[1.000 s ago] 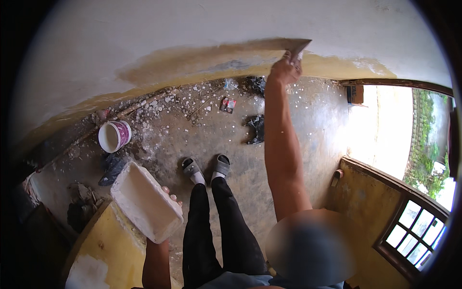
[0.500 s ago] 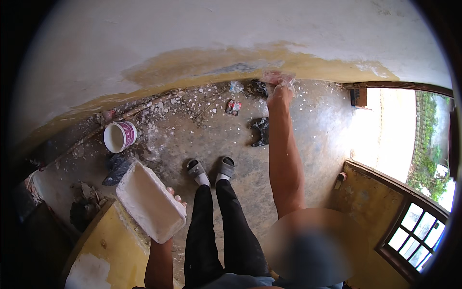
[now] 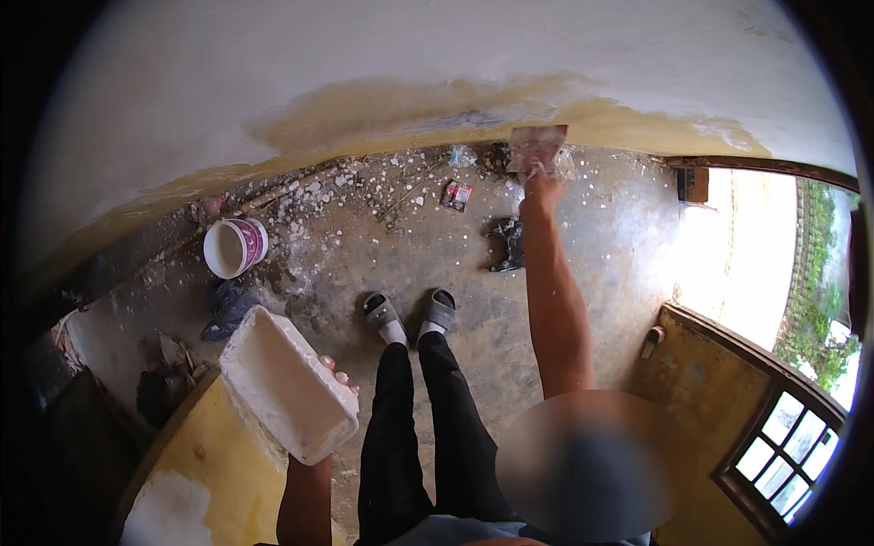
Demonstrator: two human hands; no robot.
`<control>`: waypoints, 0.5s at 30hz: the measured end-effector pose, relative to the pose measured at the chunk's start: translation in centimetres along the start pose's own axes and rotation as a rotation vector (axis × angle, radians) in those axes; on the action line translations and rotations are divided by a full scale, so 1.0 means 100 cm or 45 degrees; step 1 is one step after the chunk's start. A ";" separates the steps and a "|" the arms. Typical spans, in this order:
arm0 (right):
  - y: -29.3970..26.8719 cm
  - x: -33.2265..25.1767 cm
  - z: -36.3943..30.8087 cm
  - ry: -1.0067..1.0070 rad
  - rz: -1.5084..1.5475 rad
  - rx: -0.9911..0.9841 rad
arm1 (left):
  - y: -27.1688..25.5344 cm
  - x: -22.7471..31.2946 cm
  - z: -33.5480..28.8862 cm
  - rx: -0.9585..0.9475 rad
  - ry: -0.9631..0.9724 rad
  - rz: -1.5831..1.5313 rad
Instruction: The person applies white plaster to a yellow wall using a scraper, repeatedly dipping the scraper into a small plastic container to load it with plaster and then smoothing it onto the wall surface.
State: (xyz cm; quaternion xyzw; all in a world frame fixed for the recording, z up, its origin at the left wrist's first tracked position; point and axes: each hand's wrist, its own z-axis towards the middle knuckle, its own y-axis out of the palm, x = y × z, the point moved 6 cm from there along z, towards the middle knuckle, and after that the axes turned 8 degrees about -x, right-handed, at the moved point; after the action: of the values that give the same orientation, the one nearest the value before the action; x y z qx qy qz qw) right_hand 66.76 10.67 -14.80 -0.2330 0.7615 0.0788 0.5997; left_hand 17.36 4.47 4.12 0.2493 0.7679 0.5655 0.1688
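My right hand (image 3: 543, 187) is stretched out to the wall and grips a flat plastering trowel (image 3: 536, 146), whose blade lies against the yellow band (image 3: 637, 123) low on the wall. Above that band the wall is covered in pale plaster (image 3: 410, 45). My left hand (image 3: 337, 375) holds a white rectangular tray (image 3: 287, 382) from below, tilted, at waist height on my left. My legs in black trousers and grey sandals (image 3: 410, 314) stand on a step between the two hands.
A white bucket with a purple band (image 3: 234, 247) stands on the dirty floor at left. Plaster bits and rubble (image 3: 355, 196) line the wall's foot. Dark rags (image 3: 507, 246) lie near my right arm. An open doorway (image 3: 728, 264) and a window (image 3: 774, 450) are at right.
My right hand has drawn the trowel down the wall, from the upper plaster edge to the yellow band near the floor. The tray stays held in my left hand.
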 end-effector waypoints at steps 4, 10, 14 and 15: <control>-0.019 0.001 0.057 0.333 0.174 0.163 | -0.001 0.006 -0.007 -0.002 0.029 0.089; 0.001 -0.025 0.077 -0.230 -1.075 0.049 | -0.009 -0.003 -0.008 0.004 0.000 0.046; 0.050 -0.032 0.021 -0.292 -0.351 -0.001 | -0.016 -0.007 -0.009 0.012 -0.013 0.022; 0.058 -0.034 0.007 -0.293 -0.199 -0.001 | -0.014 -0.007 -0.008 0.014 -0.014 0.025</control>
State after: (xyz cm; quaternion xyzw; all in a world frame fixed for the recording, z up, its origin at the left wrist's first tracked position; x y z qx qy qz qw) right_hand 65.36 16.92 -12.65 -0.2813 0.6671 0.0583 0.6873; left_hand 17.23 3.07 3.01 0.2609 0.7675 0.5615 0.1661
